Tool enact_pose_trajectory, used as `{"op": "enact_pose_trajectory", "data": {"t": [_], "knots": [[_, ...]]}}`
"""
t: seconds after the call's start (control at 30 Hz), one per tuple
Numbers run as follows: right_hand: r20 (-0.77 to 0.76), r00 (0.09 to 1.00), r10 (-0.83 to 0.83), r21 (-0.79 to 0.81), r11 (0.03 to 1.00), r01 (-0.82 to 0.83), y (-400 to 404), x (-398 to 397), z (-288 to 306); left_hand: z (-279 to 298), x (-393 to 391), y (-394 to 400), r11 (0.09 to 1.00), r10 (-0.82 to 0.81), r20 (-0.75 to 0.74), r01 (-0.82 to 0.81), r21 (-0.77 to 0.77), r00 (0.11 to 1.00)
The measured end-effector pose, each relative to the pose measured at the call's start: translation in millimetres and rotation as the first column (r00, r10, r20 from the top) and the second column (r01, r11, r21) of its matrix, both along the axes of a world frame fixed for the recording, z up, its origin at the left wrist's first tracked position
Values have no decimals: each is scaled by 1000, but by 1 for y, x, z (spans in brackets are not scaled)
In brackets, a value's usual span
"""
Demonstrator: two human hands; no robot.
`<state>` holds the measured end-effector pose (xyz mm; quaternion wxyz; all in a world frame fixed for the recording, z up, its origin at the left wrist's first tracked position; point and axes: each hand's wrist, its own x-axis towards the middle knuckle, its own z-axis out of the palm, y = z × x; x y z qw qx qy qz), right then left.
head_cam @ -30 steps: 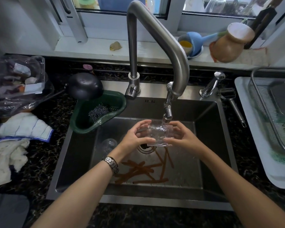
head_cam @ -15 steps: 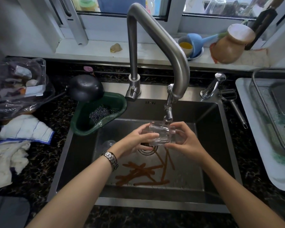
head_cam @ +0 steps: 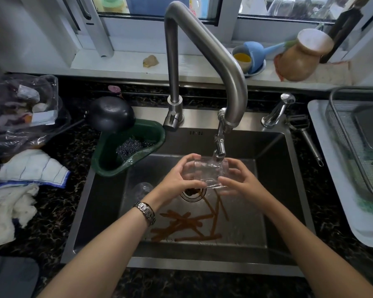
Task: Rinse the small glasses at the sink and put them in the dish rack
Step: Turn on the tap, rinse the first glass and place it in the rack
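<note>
Two bare forearms are reaching in from the near edge over the dark speckled stone countertop [head_cam: 58,211], the left one wearing a metal wristwatch [head_cam: 145,212]. Below them, brown strips of peel [head_cam: 187,224] are lying on the floor of the rectangular stainless steel sink [head_cam: 108,214], near its round drain. Above the drain, the left hand [head_cam: 177,179] and the right hand [head_cam: 237,181] are curling around a small clear glass [head_cam: 209,173], gripping it from both sides directly under the nozzle of the tall bent steel faucet [head_cam: 202,41]. A second clear glass [head_cam: 141,189] is lying in the sink's left part. A green plastic corner strainer [head_cam: 129,147] is holding a steel scourer. At right, a wire dish rack [head_cam: 360,145] is sitting on a white tray. Beyond, a white windowsill is carrying a tan clay jar [head_cam: 302,54].
</note>
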<state>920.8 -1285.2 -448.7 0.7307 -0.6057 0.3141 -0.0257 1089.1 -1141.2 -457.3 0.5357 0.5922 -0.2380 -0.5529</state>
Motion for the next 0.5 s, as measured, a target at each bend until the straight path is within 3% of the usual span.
{"op": "enact_pose_trajectory", "data": {"t": [0.13, 0.4, 0.5], "knots": [[8, 1000, -25, 49, 999, 25, 2, 4, 0, -4, 3, 2, 1000, -14, -11, 14, -9, 1000], [77, 997, -5, -141, 990, 16, 5, 0, -8, -2, 9, 1, 996, -53, 42, 49, 72, 998], [79, 997, 22, -146, 989, -10, 3, 0, -10, -4, 12, -1, 991, -26, -23, 29, 130, 999]]}}
